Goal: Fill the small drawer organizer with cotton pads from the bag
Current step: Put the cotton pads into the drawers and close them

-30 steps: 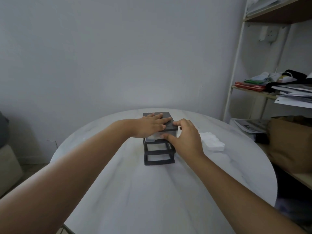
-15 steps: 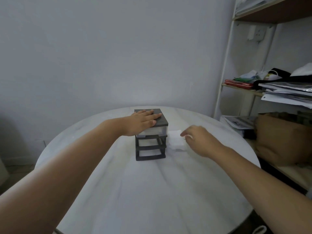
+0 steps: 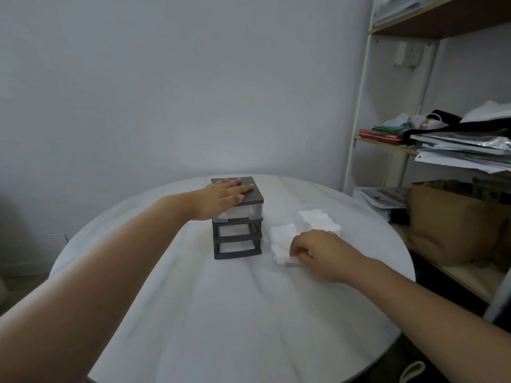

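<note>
My left hand (image 3: pixel 224 196) lies flat, fingers straight, on the lid of the drawer organizer (image 3: pixel 237 238), which stands toward the far side of the tabletop (image 3: pixel 221 313). Its top drawer (image 3: pixel 244 211) is pushed in, and I cannot tell how full it is through the cloudy front. The two slots below look like open frames with no drawers in them.

Just right of the organizer, my right hand (image 3: pixel 320 251) curls its fingers onto the near edge of a stack of cotton pads (image 3: pixel 282 239). A grey strip shows under the stack, so it may sit in a drawer, though I cannot be sure. The bag (image 3: pixel 318 218) of pads lies just beyond it.

I judge the job partly done: the lower slots remain to be filled.
</note>
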